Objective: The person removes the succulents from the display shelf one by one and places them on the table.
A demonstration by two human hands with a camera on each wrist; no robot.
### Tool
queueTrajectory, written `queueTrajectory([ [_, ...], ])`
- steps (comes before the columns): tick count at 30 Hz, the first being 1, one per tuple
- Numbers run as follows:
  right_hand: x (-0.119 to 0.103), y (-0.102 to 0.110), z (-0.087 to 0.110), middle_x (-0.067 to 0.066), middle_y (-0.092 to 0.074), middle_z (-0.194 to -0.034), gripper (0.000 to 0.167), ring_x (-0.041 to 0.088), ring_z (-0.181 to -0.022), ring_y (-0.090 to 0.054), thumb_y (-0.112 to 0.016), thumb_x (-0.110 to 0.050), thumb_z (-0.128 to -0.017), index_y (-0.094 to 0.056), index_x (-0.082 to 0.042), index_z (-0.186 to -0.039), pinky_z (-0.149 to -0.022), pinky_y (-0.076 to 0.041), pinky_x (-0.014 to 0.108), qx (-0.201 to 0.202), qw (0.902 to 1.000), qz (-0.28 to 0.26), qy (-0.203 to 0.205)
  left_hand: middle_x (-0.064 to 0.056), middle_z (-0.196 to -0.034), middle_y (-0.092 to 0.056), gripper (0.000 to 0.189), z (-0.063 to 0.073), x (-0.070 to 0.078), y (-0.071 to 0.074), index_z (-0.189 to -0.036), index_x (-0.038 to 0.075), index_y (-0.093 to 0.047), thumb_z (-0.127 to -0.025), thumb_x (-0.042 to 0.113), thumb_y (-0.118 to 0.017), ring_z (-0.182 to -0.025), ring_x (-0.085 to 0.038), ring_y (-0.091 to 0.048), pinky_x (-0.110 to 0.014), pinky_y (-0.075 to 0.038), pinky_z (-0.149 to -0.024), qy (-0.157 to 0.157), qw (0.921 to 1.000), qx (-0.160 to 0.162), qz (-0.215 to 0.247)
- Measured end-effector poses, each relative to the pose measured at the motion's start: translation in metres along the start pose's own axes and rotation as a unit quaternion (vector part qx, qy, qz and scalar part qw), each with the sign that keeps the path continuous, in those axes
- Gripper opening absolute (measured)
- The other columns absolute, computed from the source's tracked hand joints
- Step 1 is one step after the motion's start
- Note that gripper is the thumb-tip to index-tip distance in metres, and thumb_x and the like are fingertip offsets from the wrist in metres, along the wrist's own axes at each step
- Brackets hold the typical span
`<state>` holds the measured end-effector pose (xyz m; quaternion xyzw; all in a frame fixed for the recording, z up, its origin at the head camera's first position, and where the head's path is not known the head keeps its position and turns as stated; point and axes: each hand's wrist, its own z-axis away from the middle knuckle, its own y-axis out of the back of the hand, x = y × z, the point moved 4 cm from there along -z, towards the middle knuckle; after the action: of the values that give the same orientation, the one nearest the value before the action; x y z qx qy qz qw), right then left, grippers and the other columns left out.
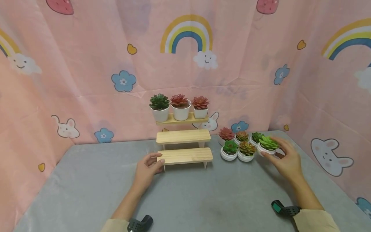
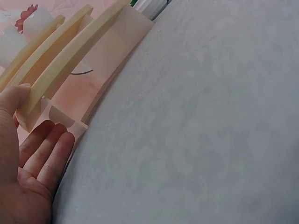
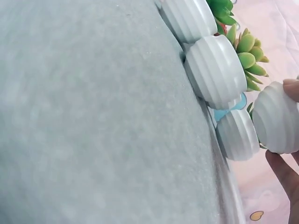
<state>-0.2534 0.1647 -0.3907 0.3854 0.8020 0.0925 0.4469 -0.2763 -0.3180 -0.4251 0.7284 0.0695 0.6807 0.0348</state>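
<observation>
My right hand (image 1: 287,159) grips a small potted succulent (image 1: 268,143) with bright green leaves, thumb on one side and fingers on the other. In the right wrist view its ribbed white pot (image 3: 276,119) is raised above the table. At the three-step wooden stand (image 1: 185,156), my left hand (image 1: 147,167) holds the left end of the lowest step. The left wrist view shows the thumb (image 2: 16,98) on that board, with several fingers below, beside the pale support leg (image 2: 63,115). Right of the stand sit several potted succulents (image 1: 229,148), green and reddish.
On the top step stand a dark green succulent (image 1: 159,108) and two red ones (image 1: 181,108) in white pots. The two lower steps are bare wood. Grey cloth (image 1: 185,199) covers the table, and a pink printed curtain (image 1: 87,64) hangs behind and at both sides.
</observation>
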Motion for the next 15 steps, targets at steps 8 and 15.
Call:
queueTrajectory([
  [8,0.008,-0.004,0.005,-0.024,-0.051,-0.127,0.063,-0.024,-0.110,-0.041,-0.087,-0.009,-0.079,-0.062,-0.008,-0.136,-0.080,-0.044,-0.005,-0.013,0.9998,-0.004,-0.017,-0.022,-0.122,-0.071,0.034,0.000,0.002,-0.001,-0.121,0.005,-0.067,-0.090,0.017,-0.077,-0.102,-0.024,-0.074,-0.029,-0.065,-0.075,0.004,1.0000,0.004,0.000],
  [15,0.015,-0.006,0.008,-0.013,-0.055,-0.128,0.062,-0.023,-0.110,-0.041,-0.087,-0.008,-0.078,-0.063,-0.007,-0.135,-0.080,-0.044,-0.005,-0.017,0.9997,-0.003,-0.019,-0.022,-0.123,-0.071,0.035,0.000,0.001,-0.001,-0.121,0.005,-0.067,-0.090,0.018,-0.077,-0.102,-0.024,-0.074,-0.028,-0.065,-0.075,0.007,1.0000,0.005,0.000],
])
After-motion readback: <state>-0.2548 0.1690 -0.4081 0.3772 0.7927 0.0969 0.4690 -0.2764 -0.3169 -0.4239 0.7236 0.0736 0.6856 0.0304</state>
